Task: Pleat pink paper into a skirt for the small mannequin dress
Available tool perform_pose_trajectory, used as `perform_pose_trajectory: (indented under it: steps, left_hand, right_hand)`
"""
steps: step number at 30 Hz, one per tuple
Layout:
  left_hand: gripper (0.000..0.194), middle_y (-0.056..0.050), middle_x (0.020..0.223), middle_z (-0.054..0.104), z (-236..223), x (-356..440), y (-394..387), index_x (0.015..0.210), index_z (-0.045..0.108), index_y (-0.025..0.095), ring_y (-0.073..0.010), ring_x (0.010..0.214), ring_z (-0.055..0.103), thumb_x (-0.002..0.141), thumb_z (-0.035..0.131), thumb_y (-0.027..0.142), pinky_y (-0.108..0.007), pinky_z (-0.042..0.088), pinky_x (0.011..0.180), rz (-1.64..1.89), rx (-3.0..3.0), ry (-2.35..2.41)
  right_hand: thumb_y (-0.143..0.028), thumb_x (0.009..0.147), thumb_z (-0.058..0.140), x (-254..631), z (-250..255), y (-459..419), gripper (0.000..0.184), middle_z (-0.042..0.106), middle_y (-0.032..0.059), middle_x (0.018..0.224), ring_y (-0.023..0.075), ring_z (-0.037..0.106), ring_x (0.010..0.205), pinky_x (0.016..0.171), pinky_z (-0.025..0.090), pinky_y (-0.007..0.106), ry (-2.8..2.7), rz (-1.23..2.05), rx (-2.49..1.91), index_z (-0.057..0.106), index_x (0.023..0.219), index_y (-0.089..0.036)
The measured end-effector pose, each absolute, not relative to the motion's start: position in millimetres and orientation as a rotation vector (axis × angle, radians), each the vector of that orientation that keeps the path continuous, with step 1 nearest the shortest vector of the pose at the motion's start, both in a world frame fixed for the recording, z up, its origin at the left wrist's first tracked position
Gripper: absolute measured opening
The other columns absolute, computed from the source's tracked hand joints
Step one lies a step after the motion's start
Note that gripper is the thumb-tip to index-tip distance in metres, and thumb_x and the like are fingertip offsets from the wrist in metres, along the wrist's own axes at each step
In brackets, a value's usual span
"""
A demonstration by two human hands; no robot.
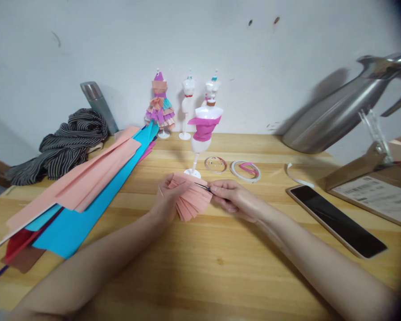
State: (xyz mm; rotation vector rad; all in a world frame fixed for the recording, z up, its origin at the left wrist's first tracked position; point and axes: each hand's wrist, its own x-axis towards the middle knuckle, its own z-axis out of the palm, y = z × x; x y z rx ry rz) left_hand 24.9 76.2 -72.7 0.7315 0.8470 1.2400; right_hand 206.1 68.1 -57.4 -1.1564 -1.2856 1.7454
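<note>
My left hand is closed on a piece of pink pleated crepe paper, whose folds fan out downward. In my right hand is a slim dark metal tool, its pointed end lying against the paper's upper edge. Whether it is scissors or tweezers I cannot tell. Just behind the paper stands a small white dress-form mannequin, wrapped at the chest in magenta paper.
Behind stand a mannequin in a ruffled dress and two barer ones. Rolls of tape lie mid-table. Coloured paper sheets and striped cloth cover the left; a phone, cardboard box and metal jug occupy the right.
</note>
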Motion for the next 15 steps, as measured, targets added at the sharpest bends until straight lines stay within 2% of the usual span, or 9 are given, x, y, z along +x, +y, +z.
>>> perform_pose_trajectory:
  steps: [6,15]
  left_hand:
    - [0.028,-0.007,0.076,0.072,-78.4,24.4,76.4,0.077,0.069,0.013,-0.0182,0.069,0.065,0.058,0.083,0.028,-0.031,0.052,0.067,1.214,0.8,0.842]
    - [0.03,-0.009,0.081,0.073,-81.2,25.1,75.2,0.082,0.071,0.013,-0.0206,0.074,0.066,0.06,0.081,0.031,-0.034,0.052,0.071,1.167,0.839,0.826]
  right_hand:
    - [-0.059,0.072,0.064,206.5,-53.8,67.4,0.049,0.03,-0.0079,0.038,0.0035,0.017,0.033,0.037,0.004,0.024,-1.403,1.652,-1.25,0.044,0.05,-0.019]
    - [-0.06,0.074,0.059,205.6,-50.2,66.3,0.047,0.028,-0.0082,0.038,0.005,0.018,0.036,0.041,0.006,0.026,-1.533,1.502,-1.364,0.05,0.053,-0.018]
